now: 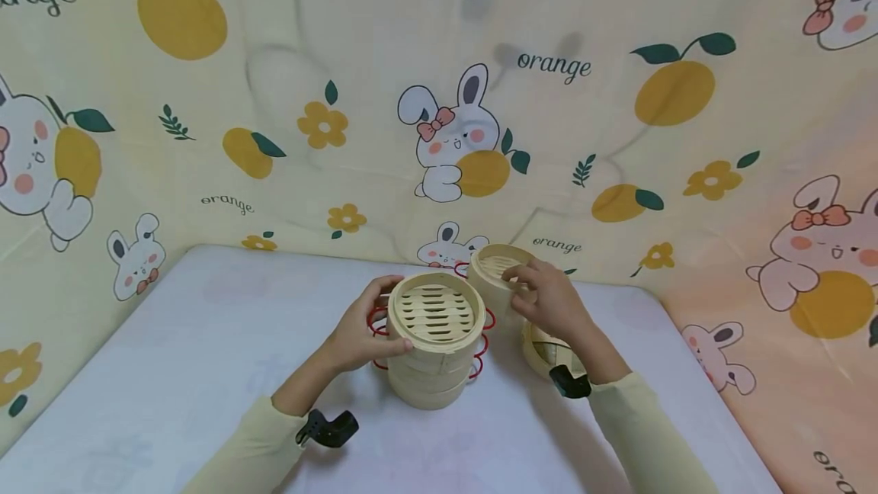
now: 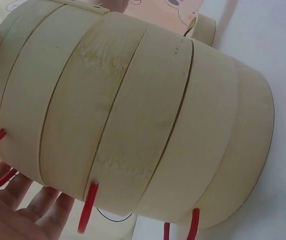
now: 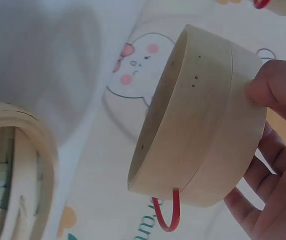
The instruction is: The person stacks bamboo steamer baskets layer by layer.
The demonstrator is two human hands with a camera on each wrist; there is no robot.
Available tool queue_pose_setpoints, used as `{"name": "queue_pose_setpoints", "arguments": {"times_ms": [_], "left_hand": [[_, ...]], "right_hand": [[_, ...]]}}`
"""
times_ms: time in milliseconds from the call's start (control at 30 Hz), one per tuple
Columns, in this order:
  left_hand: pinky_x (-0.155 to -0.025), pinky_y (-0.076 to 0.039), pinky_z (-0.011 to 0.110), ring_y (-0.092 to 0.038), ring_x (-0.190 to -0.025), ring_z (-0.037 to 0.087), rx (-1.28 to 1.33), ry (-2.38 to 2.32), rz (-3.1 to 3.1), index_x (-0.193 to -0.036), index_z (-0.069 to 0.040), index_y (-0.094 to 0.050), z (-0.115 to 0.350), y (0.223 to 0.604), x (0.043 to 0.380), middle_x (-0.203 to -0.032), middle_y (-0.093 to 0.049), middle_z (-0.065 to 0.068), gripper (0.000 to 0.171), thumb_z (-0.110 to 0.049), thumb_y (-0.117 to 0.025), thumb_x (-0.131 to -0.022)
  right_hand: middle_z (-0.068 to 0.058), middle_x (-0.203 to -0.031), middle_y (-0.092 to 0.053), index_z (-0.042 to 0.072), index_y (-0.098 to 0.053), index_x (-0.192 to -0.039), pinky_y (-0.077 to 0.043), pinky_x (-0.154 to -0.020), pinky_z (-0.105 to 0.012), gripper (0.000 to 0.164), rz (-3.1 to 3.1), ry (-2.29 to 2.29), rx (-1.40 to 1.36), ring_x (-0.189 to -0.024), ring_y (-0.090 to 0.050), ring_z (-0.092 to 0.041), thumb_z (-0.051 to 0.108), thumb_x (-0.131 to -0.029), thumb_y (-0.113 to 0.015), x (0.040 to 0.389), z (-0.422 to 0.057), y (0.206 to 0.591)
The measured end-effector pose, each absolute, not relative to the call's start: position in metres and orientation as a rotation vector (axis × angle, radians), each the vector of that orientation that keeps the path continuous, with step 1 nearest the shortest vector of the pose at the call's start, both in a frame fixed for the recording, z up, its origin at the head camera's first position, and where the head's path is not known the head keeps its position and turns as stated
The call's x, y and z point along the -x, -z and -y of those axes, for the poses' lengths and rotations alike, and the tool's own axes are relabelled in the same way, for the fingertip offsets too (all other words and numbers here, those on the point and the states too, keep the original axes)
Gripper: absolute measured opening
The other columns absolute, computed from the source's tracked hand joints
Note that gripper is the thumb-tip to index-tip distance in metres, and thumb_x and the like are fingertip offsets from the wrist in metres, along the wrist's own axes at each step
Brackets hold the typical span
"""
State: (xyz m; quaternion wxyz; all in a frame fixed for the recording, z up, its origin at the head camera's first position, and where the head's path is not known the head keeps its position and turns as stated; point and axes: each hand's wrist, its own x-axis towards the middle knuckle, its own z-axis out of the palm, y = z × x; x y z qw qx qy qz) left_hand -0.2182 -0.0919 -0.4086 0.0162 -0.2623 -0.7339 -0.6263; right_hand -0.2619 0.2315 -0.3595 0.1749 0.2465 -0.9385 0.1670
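Note:
A stack of round bamboo steamer baskets [image 1: 428,376] with red loop handles stands upright in the middle of the table. My left hand [image 1: 357,334] holds the upper part of the stack, thumb at the front and fingers around the left side. Slats show inside the top basket [image 1: 437,312]. Behind the stack and to its right, my right hand [image 1: 552,305] grips another bamboo steamer basket [image 1: 490,292] by its upper edge. In the right wrist view this basket [image 3: 208,115] hangs raised, its underside open, a red handle on its wall.
A round woven bamboo lid [image 1: 531,349] lies on the white table [image 1: 274,372] beneath my right forearm, partly hidden by it. Its rim and woven middle also show in the right wrist view. A printed cloth [image 1: 363,44] with rabbits and oranges rises behind the table.

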Motion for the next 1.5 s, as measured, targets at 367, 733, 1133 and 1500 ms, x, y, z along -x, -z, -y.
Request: {"name": "queue_pose_setpoints", "arguments": {"times_ms": [367,733,1133,1500], "left_hand": [[-0.104,-0.041,0.052,-0.049,-0.128,0.034,0.834,1.885,2.292,-0.144,-0.006,-0.035,0.094,0.412,0.219,-0.142,-0.047,0.014,0.089,-0.02,-0.084,-0.07],[-0.109,-0.036,0.053,-0.044,-0.134,0.033,0.833,1.85,2.298,-0.145,-0.004,-0.033,0.092,0.415,0.22,-0.144,-0.047,0.014,0.094,-0.016,-0.085,-0.068],[-0.107,-0.038,0.052,-0.048,-0.129,0.031,0.807,1.84,2.31,-0.144,-0.01,-0.037,0.091,0.413,0.221,-0.14,-0.05,0.012,0.091,-0.016,-0.085,-0.067],[-0.105,-0.04,0.052,-0.047,-0.13,0.034,0.827,1.884,2.293,-0.144,-0.008,-0.035,0.093,0.414,0.222,-0.141,-0.047,0.015,0.091,-0.016,-0.084,-0.068]], "right_hand": [[-0.001,-0.078,-0.052,0.016,-0.068,-0.101,-0.036,-0.065,-0.033,0.029,2.563,-0.481,-0.671,-0.072,-0.046,-0.018,0.009,-0.073,-0.064,0.256,-0.229,0.34],[0.0,-0.081,-0.058,0.016,-0.069,-0.102,-0.039,-0.067,-0.033,0.03,2.477,-0.553,-0.666,-0.076,-0.049,-0.018,0.008,-0.073,-0.064,0.245,-0.222,0.324],[-0.001,-0.084,-0.059,0.017,-0.069,-0.101,-0.04,-0.067,-0.034,0.03,2.412,-0.582,-0.694,-0.079,-0.05,-0.018,0.008,-0.073,-0.064,0.233,-0.21,0.311],[0.0,-0.089,-0.061,0.018,-0.07,-0.103,-0.045,-0.07,-0.035,0.028,2.429,-0.651,-0.721,-0.085,-0.053,-0.018,0.009,-0.077,-0.066,0.222,-0.196,0.298]]}}
